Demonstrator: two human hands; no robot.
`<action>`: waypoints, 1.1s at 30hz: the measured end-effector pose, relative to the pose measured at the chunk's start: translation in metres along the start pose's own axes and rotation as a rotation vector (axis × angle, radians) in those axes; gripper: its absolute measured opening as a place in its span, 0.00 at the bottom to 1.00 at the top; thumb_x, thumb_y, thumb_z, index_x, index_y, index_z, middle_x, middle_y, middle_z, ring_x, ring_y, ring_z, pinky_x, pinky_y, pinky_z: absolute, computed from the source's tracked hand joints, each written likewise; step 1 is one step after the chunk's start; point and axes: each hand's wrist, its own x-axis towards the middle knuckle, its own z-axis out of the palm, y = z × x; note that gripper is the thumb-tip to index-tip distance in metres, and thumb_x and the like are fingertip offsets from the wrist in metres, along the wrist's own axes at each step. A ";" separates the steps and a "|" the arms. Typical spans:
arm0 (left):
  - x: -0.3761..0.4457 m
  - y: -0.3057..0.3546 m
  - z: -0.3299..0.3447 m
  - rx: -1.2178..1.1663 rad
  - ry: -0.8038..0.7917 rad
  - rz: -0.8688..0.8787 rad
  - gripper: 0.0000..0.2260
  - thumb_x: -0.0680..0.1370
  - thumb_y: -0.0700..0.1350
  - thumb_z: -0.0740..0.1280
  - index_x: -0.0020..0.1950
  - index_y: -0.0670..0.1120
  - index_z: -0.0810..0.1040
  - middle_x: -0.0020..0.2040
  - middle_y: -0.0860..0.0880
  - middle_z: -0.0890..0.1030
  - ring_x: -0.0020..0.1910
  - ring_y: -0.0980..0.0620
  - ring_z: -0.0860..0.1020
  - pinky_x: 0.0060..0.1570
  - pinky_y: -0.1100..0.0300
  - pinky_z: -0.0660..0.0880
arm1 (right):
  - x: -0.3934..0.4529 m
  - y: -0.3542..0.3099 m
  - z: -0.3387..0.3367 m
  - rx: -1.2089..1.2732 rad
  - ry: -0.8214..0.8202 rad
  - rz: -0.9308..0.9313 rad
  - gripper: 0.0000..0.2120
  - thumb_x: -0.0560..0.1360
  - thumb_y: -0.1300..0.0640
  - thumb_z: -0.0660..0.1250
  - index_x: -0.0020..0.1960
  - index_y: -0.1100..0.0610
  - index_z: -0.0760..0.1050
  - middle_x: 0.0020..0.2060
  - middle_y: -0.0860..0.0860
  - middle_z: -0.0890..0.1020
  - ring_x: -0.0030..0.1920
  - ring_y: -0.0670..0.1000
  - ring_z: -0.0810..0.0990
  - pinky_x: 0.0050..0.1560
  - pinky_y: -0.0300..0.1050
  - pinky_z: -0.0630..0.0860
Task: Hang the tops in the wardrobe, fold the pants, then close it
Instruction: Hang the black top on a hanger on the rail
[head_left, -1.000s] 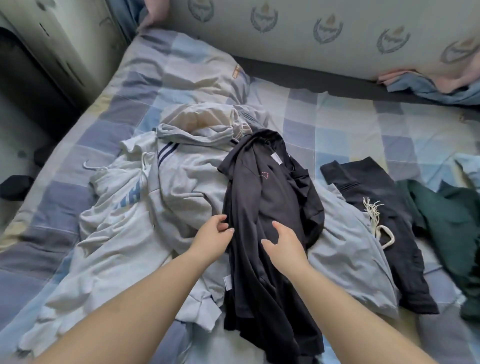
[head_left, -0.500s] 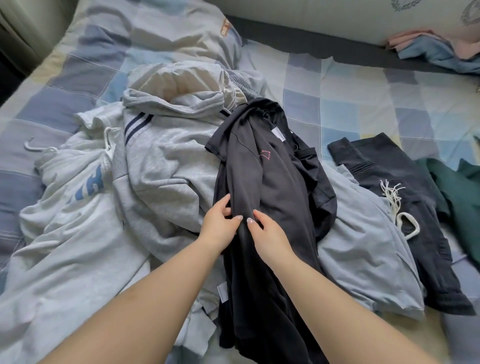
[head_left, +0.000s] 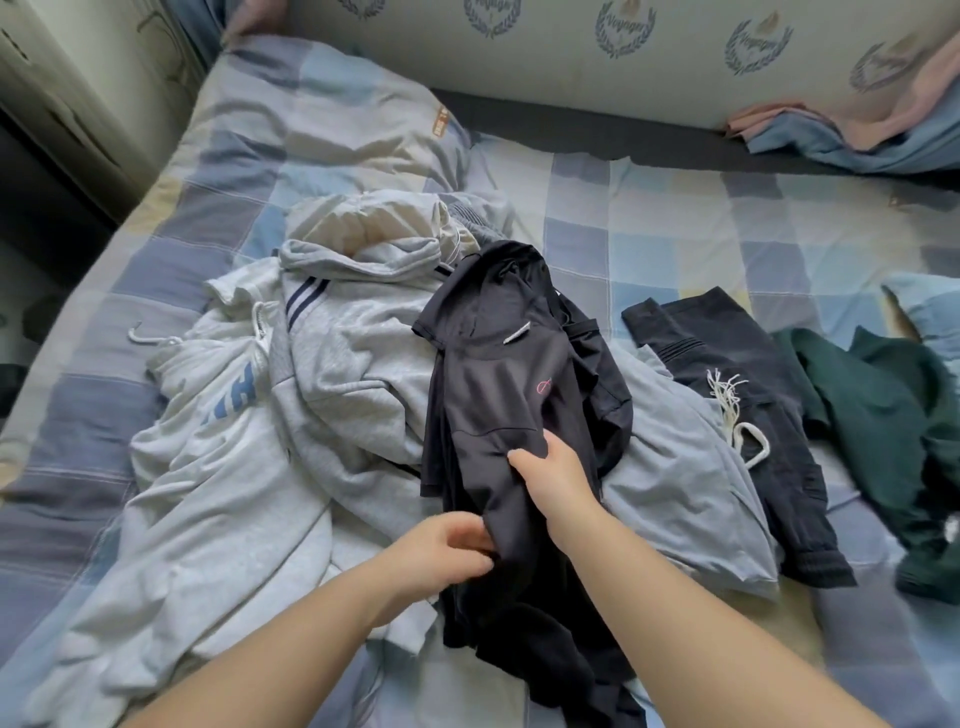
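A black top (head_left: 498, 384) with a small pink logo lies on a heap of clothes in the middle of the bed. My right hand (head_left: 553, 470) grips a fold of it near its middle. My left hand (head_left: 447, 545) pinches the same black cloth lower down at its left edge. Under and beside it lie a grey hoodie with dark stripes (head_left: 353, 353), a white hoodie with blue letters (head_left: 218, 447) and a pale blue garment (head_left: 680, 478). Dark pants with a white drawstring (head_left: 737, 415) lie to the right, next to a dark green garment (head_left: 893, 415).
The bed has a blue checked sheet (head_left: 649, 234) and a pillow (head_left: 332, 119) at the back left. A padded headboard (head_left: 571, 57) runs along the far side, with pink and blue cloth (head_left: 852, 135) at its right. A white hanger hook (head_left: 137, 335) pokes out left of the heap. The bed's left edge drops to a dark floor.
The black top has been pulled open so its pink logo now faces up. My left hand has moved down the cloth toward me and my right hand has shifted up and right.
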 end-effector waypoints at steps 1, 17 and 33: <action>-0.007 0.004 0.002 -0.076 0.062 -0.004 0.12 0.72 0.36 0.65 0.52 0.49 0.78 0.46 0.53 0.82 0.44 0.59 0.80 0.44 0.65 0.75 | -0.016 -0.001 -0.003 0.035 -0.019 -0.011 0.12 0.73 0.67 0.61 0.48 0.54 0.78 0.40 0.50 0.82 0.43 0.49 0.78 0.44 0.40 0.74; -0.119 0.049 0.093 -0.642 0.528 -0.048 0.37 0.76 0.42 0.70 0.78 0.43 0.50 0.70 0.43 0.70 0.58 0.45 0.78 0.54 0.50 0.77 | -0.269 0.044 -0.092 -0.119 -0.509 -0.014 0.28 0.70 0.71 0.58 0.62 0.44 0.72 0.52 0.42 0.83 0.55 0.41 0.80 0.57 0.36 0.73; -0.318 0.094 0.160 -0.069 0.237 0.137 0.06 0.78 0.42 0.66 0.49 0.48 0.84 0.46 0.46 0.85 0.45 0.50 0.84 0.41 0.62 0.79 | -0.334 0.005 -0.098 -0.473 -0.063 -0.488 0.31 0.75 0.56 0.68 0.75 0.50 0.59 0.67 0.45 0.66 0.68 0.42 0.65 0.67 0.37 0.63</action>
